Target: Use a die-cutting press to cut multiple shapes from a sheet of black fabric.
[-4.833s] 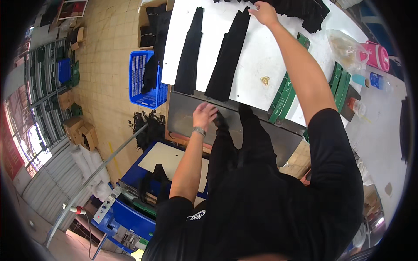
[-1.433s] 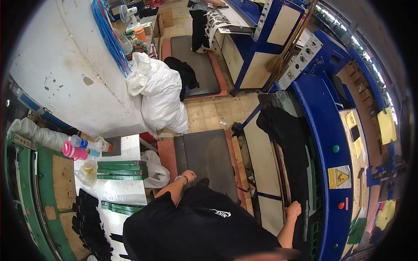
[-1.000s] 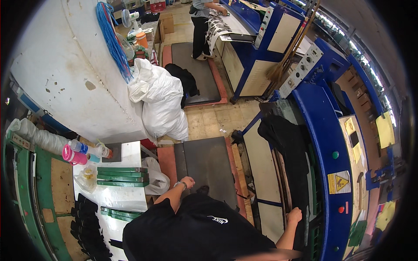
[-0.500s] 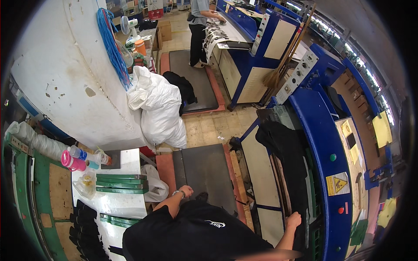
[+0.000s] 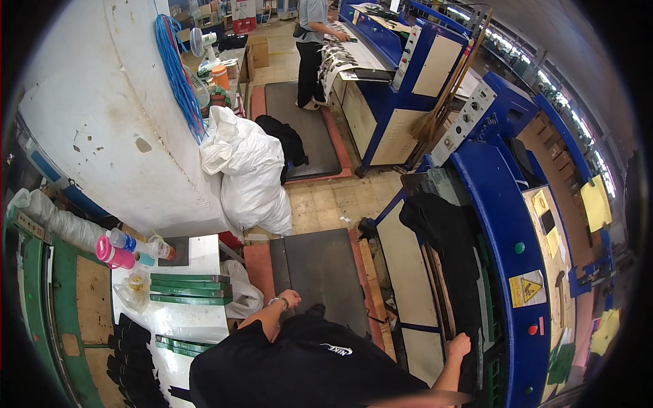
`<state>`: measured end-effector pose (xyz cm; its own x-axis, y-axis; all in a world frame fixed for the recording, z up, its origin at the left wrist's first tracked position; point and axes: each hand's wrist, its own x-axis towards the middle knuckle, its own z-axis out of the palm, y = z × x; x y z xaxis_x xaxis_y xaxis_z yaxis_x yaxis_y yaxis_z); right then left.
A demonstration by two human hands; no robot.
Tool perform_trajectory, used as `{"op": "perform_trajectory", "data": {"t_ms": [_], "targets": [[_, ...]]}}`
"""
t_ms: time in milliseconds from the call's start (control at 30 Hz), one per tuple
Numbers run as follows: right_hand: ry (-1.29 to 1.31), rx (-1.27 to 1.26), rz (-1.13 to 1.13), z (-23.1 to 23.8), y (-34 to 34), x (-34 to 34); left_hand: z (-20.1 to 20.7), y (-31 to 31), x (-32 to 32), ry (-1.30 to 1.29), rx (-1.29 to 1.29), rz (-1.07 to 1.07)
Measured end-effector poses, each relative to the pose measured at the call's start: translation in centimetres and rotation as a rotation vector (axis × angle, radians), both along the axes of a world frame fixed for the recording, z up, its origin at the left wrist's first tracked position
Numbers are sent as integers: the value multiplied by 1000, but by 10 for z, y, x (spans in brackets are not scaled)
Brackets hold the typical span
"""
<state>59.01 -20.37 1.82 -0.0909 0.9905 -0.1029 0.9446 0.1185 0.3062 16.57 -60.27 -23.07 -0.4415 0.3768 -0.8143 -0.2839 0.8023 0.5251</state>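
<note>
My left hand [image 5: 291, 298], with a band at its wrist, hangs in front of my body over the dark floor mat [image 5: 318, 262]. Its fingers are curled in and I see nothing in them. Along the front bed of the blue machine [image 5: 469, 197] lies a long heap of black cloth [image 5: 441, 224]. My right hand [image 5: 459, 345] is closed at the near edge of that cloth, beside a wooden rail [image 5: 441, 299]. The fingertips of the right hand are partly hidden.
On my left a white table [image 5: 197, 316] bears green bars [image 5: 190, 289], bottles, a pink jug [image 5: 115, 253] and stacked black pieces [image 5: 129, 364]. A white sack [image 5: 252, 177] leans by the pillar. Farther off, a co-worker [image 5: 313, 54] stands at another blue machine [image 5: 394, 102].
My view has shifted very slightly. The co-worker's hand has moved a little over the patterned cloth; my own hands hold nearly the same places.
</note>
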Motion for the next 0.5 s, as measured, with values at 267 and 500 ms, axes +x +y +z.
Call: {"op": "perform_trajectory", "data": {"t_ms": [267,500], "targets": [[-10,-25,-38,-10,10,5,-1,-6,-1,5,8,31],[-24,-6,-6,-5,5,2,7,-8,-5,29,-16,-10]]}}
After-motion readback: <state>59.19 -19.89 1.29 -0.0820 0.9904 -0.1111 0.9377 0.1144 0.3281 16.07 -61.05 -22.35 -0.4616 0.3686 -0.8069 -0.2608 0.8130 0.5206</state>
